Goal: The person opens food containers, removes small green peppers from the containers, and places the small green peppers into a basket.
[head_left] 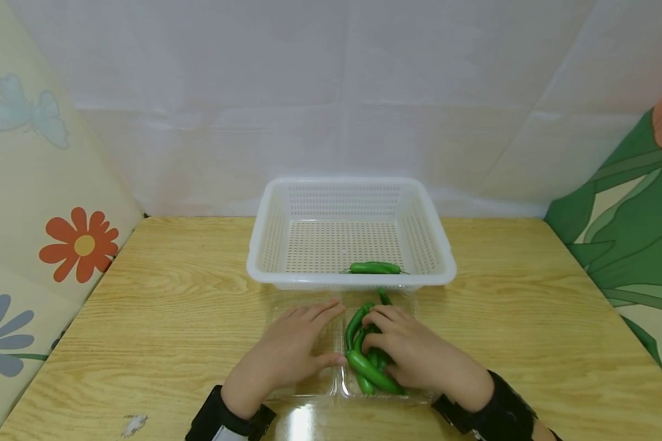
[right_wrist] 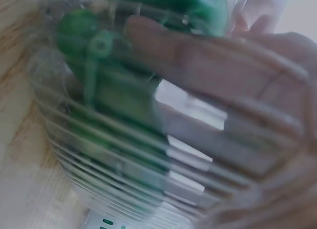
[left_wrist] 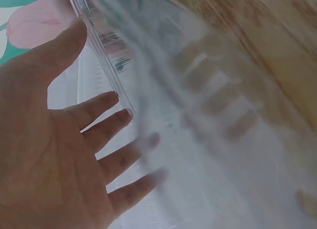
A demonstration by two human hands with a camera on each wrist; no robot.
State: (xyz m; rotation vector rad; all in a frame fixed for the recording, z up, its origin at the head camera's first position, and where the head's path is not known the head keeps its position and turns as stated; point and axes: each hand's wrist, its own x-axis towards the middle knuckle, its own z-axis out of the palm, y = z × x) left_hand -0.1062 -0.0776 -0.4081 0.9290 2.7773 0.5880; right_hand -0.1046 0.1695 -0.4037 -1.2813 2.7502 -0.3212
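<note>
A clear plastic clamshell box (head_left: pixel 307 389) lies spread on the table, with several green chili peppers (head_left: pixel 374 371) heaped in its right half. My right hand (head_left: pixel 410 350) bends its fingers down over the heap and grips among the peppers. Through the box's ribbed wall, the right wrist view shows these fingers (right_wrist: pixel 208 65) against the peppers (right_wrist: pixel 119 100). Over the left half, my left hand (head_left: pixel 289 348) is spread, thumb toward the middle fold. In the left wrist view its fingertips (left_wrist: pixel 124 115) meet a clear plastic edge, and the palm holds nothing.
Right behind the box stands a white perforated basket (head_left: pixel 353 279), with green chili peppers (head_left: pixel 375 267) lying near its front wall. The wooden table (head_left: pixel 160 318) meets a white cloth backdrop (head_left: pixel 209 141) at the back. Printed panels flank both sides. A torn patch (head_left: pixel 135 424) marks the front left.
</note>
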